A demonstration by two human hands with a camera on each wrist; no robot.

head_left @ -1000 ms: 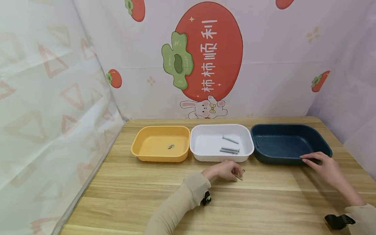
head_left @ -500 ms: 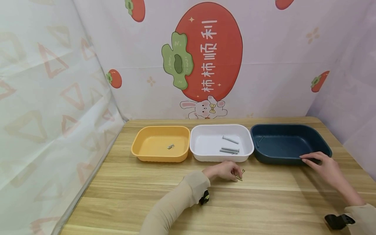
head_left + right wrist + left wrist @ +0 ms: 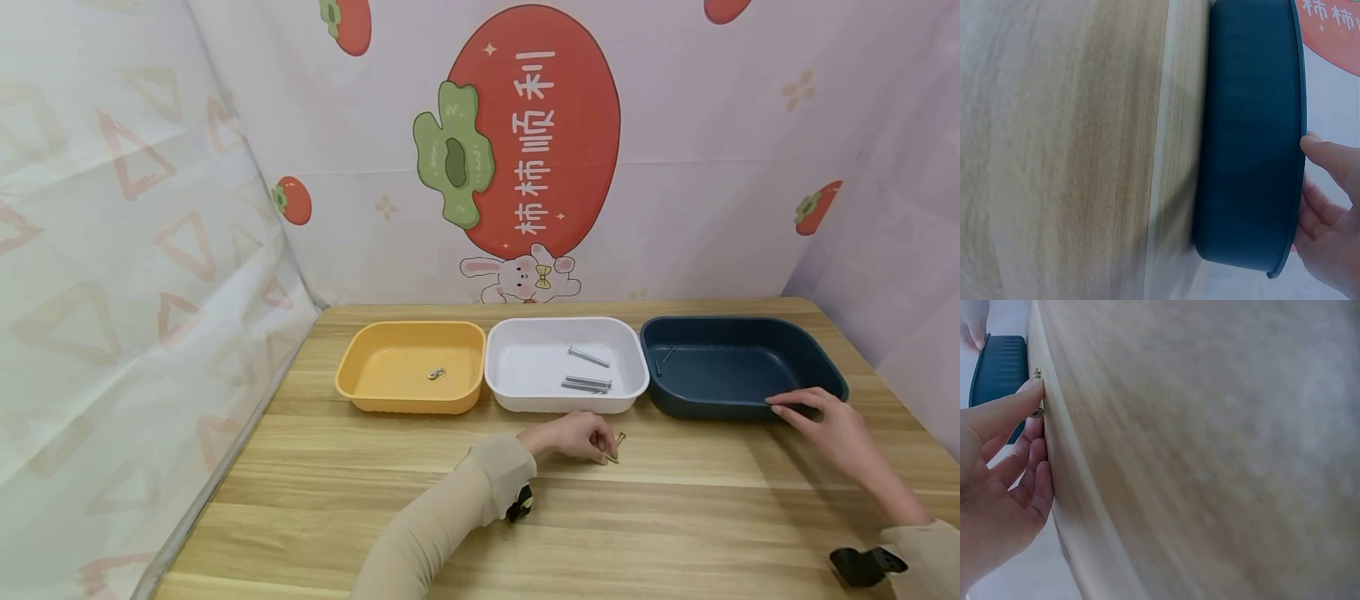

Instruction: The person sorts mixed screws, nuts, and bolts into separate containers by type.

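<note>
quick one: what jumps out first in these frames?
Three trays in a row at the table's far side: yellow tray, white tray holding long bolts, dark blue tray. The left hand pinches at small brass screws before the white tray; the right hand rests on the blue tray's rim.

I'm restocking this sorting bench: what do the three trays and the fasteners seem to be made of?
The orange tray, white tray and dark blue tray look like moulded plastic: smooth, rounded rims, soft sheen. The long bolts look like bright steel, silvery and reflective. The small screws at the left hand look brass-coloured, perhaps plated.
</note>
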